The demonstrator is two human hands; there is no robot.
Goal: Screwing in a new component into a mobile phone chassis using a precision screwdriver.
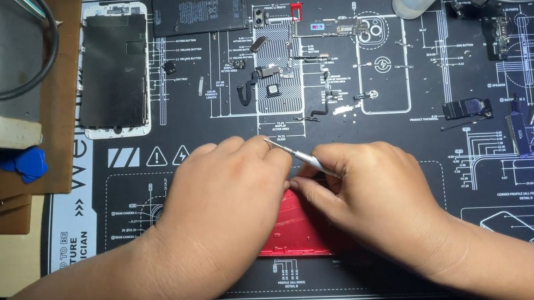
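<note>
Two bare hands meet over a red rectangular phone housing (297,230) lying near the front edge of the black printed work mat (423,153). Right hand (381,197), fingers closed, grips one slim silver metal tweezers (298,155); long axis runs right to left, tip pointing left and slightly up. Left hand (227,197) rests curled on the housing, tweezers tip touching its fingertips. One black phone screen (115,69) lies well apart, left.

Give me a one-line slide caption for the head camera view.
Two bare hands, left hand and right hand, work slim metal tweezers over a red phone housing on a black printed repair mat.
</note>
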